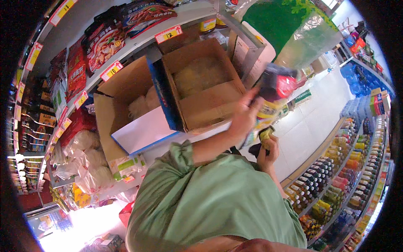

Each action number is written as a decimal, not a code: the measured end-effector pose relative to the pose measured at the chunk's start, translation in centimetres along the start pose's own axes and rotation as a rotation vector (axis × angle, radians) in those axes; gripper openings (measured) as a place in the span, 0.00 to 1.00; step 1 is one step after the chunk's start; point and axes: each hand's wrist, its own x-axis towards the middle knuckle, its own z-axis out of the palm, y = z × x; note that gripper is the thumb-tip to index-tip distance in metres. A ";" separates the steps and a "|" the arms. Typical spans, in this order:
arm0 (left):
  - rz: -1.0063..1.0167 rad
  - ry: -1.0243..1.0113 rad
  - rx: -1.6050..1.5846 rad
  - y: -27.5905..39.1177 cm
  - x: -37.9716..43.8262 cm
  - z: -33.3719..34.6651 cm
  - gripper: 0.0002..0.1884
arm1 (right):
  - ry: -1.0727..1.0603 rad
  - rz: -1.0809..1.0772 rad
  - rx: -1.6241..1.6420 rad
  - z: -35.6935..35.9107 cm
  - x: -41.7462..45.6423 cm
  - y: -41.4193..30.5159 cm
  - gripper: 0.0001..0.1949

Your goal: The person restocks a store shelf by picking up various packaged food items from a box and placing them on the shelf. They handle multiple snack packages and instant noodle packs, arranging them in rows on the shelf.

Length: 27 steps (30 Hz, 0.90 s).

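My left hand (245, 115) reaches past the end of the shelf and grips a colourful packet (267, 108). Motion blur smears this packet, and its black, red and yellow upper part (285, 85) is hard to make out. Lower down and closer to my body, my right hand (269, 152) holds a crumpled yellowish cloth (267, 140) between thumb and fingers. To the left of my left hand stands an open cardboard box (212, 111) with pale contents that are too unclear to name.
Another open carton (121, 82) holds pale round bundles. Seasoning packets (105, 44) lie on the upper shelf (138, 44), which carries price tags. Plastic-bagged goods (91, 160) sit at left. Bottle shelves (333, 176) line the right side of the tiled aisle floor (302, 126).
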 end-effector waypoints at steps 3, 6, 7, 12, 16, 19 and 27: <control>0.020 0.040 -0.104 1.3 1.6 -4.0 0.14 | 0.143 0.448 0.272 0.1 -0.1 1.3 0.13; 0.005 0.029 -0.194 0.5 2.1 -7.1 0.13 | 0.004 0.484 0.220 -0.6 1.7 2.8 0.11; 0.002 0.001 -0.190 -0.3 2.0 -8.0 0.13 | -0.036 0.590 0.322 -0.2 2.1 3.3 0.10; 0.036 0.129 -0.032 -4.9 4.1 -13.0 0.14 | -0.203 0.831 0.544 2.3 2.5 5.3 0.14; -0.132 0.288 0.354 -4.8 5.8 -16.2 0.21 | -0.290 0.934 0.599 3.6 1.5 6.6 0.17; -0.111 0.357 0.661 -5.4 5.8 -16.5 0.35 | -0.287 0.913 0.657 3.9 1.5 6.7 0.17; 0.052 0.317 1.231 -4.5 7.2 -17.2 0.51 | -0.553 0.680 0.488 3.5 4.4 4.2 0.15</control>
